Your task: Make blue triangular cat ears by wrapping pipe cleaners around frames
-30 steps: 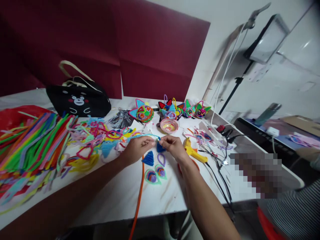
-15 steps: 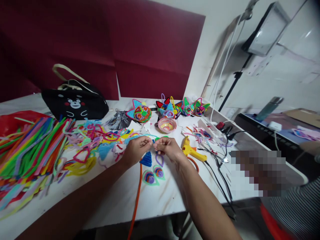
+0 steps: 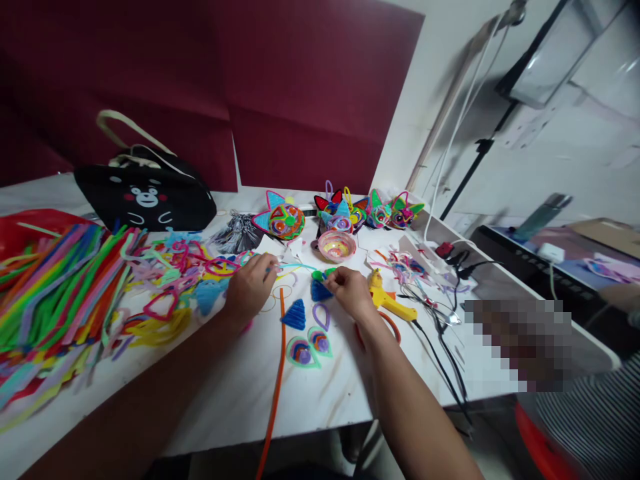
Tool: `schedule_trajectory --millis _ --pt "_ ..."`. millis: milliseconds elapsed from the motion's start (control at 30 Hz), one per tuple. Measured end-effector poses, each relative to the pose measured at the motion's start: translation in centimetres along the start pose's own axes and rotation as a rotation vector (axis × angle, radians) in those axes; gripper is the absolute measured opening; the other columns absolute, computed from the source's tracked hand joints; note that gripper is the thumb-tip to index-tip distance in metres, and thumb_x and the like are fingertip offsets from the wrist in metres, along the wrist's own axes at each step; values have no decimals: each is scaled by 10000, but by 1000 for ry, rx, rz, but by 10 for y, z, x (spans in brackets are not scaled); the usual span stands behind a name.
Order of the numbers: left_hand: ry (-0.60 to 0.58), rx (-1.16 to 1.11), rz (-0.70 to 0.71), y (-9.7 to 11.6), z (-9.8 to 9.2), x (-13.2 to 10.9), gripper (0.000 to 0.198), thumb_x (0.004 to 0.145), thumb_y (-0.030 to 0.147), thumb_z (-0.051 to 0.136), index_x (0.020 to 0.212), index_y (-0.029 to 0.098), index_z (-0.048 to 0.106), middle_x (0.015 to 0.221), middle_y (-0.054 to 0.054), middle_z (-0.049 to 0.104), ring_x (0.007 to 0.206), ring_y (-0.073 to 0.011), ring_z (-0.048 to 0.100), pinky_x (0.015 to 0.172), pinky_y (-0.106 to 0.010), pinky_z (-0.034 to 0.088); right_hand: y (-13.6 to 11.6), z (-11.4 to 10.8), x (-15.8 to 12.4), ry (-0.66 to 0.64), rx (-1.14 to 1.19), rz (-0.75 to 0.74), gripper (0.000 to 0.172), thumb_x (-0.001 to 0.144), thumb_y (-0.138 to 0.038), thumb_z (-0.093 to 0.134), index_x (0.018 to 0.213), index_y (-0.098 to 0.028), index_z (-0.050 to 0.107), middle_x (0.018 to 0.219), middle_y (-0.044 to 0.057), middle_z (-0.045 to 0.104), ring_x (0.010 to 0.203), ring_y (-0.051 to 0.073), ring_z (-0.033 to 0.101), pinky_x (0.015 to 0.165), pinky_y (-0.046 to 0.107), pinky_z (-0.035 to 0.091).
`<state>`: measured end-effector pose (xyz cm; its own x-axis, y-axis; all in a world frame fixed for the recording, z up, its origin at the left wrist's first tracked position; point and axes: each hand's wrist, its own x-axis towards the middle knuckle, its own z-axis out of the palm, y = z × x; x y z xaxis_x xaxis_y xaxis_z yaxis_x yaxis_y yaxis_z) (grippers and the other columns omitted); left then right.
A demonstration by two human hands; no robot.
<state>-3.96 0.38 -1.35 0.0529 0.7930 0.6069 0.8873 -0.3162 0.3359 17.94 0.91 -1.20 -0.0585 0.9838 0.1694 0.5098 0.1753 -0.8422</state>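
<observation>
My right hand (image 3: 351,291) is closed in a pinch on a small blue piece of pipe cleaner, mostly hidden by the fingers. It is over a blue fuzzy triangle (image 3: 320,291) and small green pieces (image 3: 317,274). My left hand (image 3: 251,287) is over the left-hand scraps, fingers bent and apart, with nothing visible in them. A light-blue strip (image 3: 299,266) runs near its fingertips. Between my forearms lie another blue triangle (image 3: 295,315), a purple loop (image 3: 321,316), two layered eye-shaped pieces (image 3: 303,355) and a long orange pipe cleaner (image 3: 279,373) hanging past the table edge.
Bundled pipe cleaners (image 3: 60,293) and loose scraps (image 3: 185,267) cover the left side. Behind stand a black bag (image 3: 145,200), a pink bowl (image 3: 336,247) and several fox-like heads (image 3: 286,221). A yellow glue gun (image 3: 393,304) with cables lies right. Another person's striped sleeve (image 3: 595,427) shows.
My hands were together over the blue triangle; now they are apart. The left has moved left toward the scraps, the right slightly right, uncovering the second blue triangle and thin rings on the table.
</observation>
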Motion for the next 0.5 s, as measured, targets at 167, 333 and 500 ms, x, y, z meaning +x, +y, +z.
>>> schedule_trajectory --millis 167,333,500 --pt "42 52 88 -3 2 -3 268 857 182 400 1030 177 606 1015 -70 646 946 -196 604 833 -291 455 -6 5 -6 -66 -525 -29 104 750 -200 557 791 -204 653 838 63 673 778 184 585 633 264 375" --pt "8 -2 141 -2 6 -7 235 830 172 429 944 169 635 992 -72 644 972 -191 595 870 -287 457 -10 13 -9 -145 -660 -92 115 763 -186 563 820 -202 662 918 84 646 922 212 562 701 272 395" --pt "-20 -147 109 1 8 -7 188 802 175 461 831 174 646 888 -53 666 829 -168 618 776 -269 479 -2 14 -5 -124 -586 -129 88 718 -145 601 755 -191 666 875 83 632 863 201 561 717 280 403"
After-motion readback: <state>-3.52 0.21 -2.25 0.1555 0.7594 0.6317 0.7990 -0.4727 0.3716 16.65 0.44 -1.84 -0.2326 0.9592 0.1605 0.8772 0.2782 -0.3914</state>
